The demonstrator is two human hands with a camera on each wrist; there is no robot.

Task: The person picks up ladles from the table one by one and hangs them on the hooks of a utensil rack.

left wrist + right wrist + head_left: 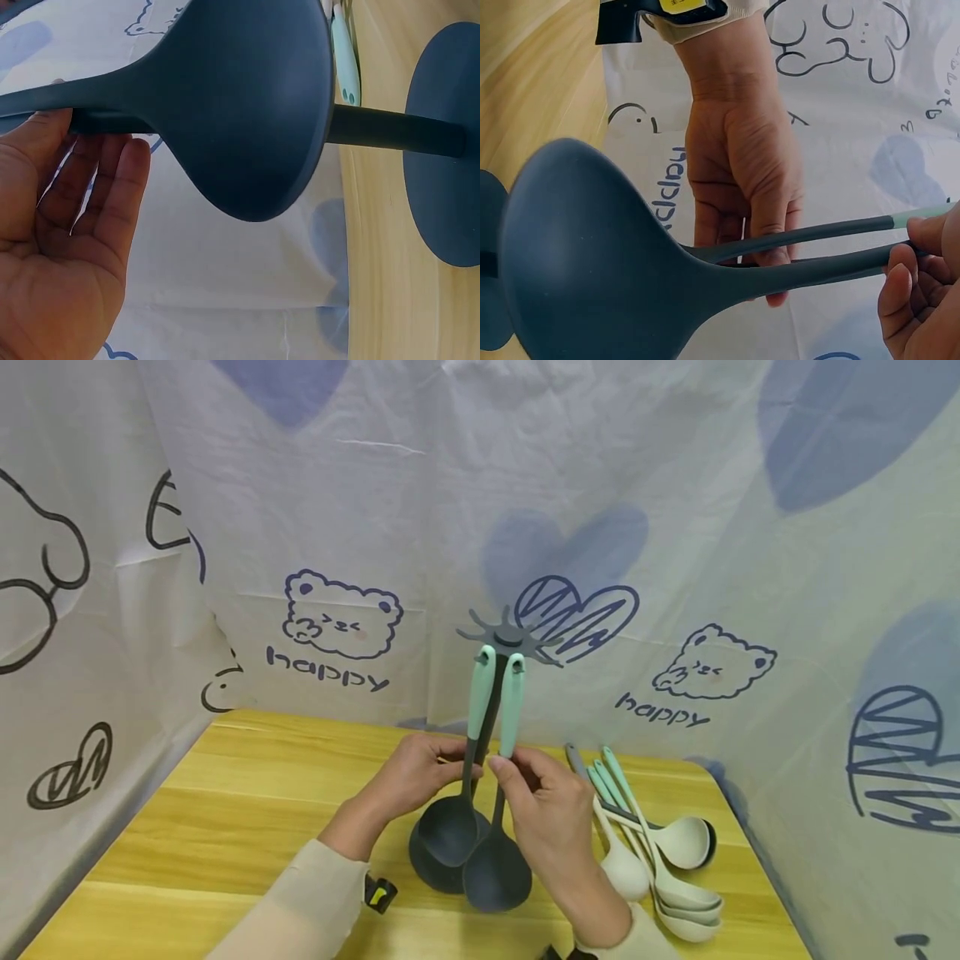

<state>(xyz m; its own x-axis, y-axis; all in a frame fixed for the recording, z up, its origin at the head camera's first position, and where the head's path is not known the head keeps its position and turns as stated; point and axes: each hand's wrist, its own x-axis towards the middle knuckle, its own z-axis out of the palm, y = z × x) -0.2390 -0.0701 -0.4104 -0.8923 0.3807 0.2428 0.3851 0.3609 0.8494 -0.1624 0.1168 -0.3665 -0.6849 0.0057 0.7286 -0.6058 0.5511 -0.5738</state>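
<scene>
A dark grey utensil stand (508, 637) with curved hook arms on top rises from a round base (442, 202) on the table. Two dark ladles with mint handle ends hang at its front, the left ladle (448, 831) beside the right ladle (497, 872). My left hand (420, 772) pinches the left ladle's dark handle, thumb in front and fingers behind, close to the stand's pole (390, 127). With thumb and fingertips, my right hand (551, 806) pinches the right ladle's handle just under its mint part. Both bowls hang above the base.
On the table's right lies a pile of ladles (686, 893), several with cream bowls and mint handles, one with a dark bowl. The wooden table (225, 793) reaches back to a white printed curtain (420, 527), which also hangs at both sides.
</scene>
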